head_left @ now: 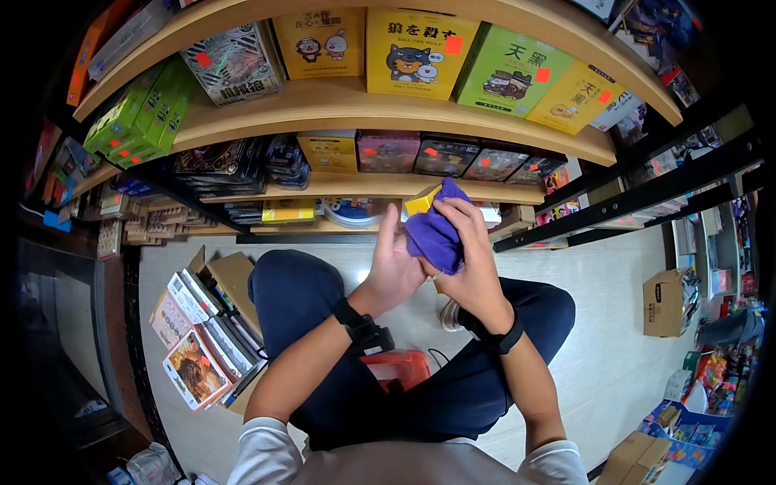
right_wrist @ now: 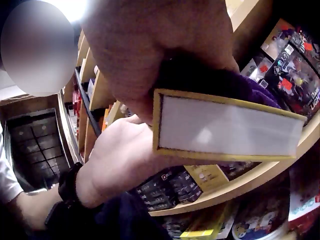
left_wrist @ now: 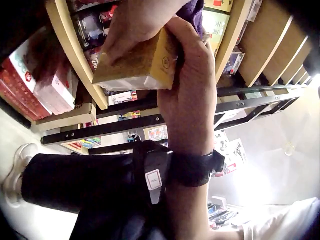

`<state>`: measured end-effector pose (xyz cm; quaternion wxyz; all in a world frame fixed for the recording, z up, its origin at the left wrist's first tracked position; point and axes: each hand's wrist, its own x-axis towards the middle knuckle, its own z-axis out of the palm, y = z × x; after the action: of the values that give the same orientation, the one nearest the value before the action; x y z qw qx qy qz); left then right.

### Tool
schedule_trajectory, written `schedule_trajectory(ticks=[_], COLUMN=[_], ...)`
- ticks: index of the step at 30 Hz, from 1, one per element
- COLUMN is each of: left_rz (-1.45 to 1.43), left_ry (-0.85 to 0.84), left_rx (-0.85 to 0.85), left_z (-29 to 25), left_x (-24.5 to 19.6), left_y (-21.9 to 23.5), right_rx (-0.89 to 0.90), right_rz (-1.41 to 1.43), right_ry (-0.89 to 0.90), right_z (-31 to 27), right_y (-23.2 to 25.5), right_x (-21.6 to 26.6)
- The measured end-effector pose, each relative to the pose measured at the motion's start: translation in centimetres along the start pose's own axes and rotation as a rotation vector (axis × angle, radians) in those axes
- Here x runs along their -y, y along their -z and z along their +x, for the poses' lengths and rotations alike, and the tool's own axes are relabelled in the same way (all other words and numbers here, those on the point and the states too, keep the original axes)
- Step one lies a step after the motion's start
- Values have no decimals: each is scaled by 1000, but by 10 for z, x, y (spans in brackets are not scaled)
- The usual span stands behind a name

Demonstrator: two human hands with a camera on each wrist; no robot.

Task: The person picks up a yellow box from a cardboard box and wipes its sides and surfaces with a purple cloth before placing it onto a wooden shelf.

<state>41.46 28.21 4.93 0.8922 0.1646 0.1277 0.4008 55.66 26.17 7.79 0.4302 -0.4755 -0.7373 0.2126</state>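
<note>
A yellow box (head_left: 420,202) with a purple cloth (head_left: 436,240) over much of it is between the two hands. My left hand (head_left: 394,273) holds the box from the left, thumb pointing up. From the right, my right hand (head_left: 471,263) grips the cloth, fingers bent over it against the box. In the left wrist view my left hand (left_wrist: 140,22) is at the box (left_wrist: 135,65), and my right hand (left_wrist: 190,97) wraps its far side. The right wrist view has the box's pale side (right_wrist: 225,127) below my right hand (right_wrist: 160,45), my left hand (right_wrist: 120,152) behind.
Wooden shelves (head_left: 388,107) with boxed games stand ahead. On the floor at left is a carton (head_left: 234,275) beside stacked games (head_left: 198,368). A red container (head_left: 402,369) lies between the legs. Another carton (head_left: 664,303) stands at right, near a black metal frame (head_left: 598,226).
</note>
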Motion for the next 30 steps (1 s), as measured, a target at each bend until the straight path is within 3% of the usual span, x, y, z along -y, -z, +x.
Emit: schedule_trajectory(ticks=[11, 14, 18, 19, 22, 23, 28, 30], left_rz=[194, 411, 724, 692, 384, 237, 475, 519], left_ry=[-31, -65, -193, -295, -181, -106, -211, -258], left_rx=[91, -106, -399, -508, -345, -260, -363, -355], left_z=[2, 0, 3, 5, 3, 3, 5, 6], left_x=[4, -3, -6, -3, -12, -14, 1, 0], left_y=[2, -12, 2, -2, -11, -11, -12, -10], right_rx=[-68, -191, -345, -359, -407, -386, -334, -373], right_rz=[-58, -51, 299, 322, 687, 680, 581, 422], right_ry=[18, 83, -146, -210, -280, -275, -205, -79], right_z=[-4, -2, -2, -2, -6, -5, 2, 5], right_y=[11, 20, 30, 32, 25, 24, 21, 23], right_x=[1, -6, -9, -10, -14, -11, -9, -15])
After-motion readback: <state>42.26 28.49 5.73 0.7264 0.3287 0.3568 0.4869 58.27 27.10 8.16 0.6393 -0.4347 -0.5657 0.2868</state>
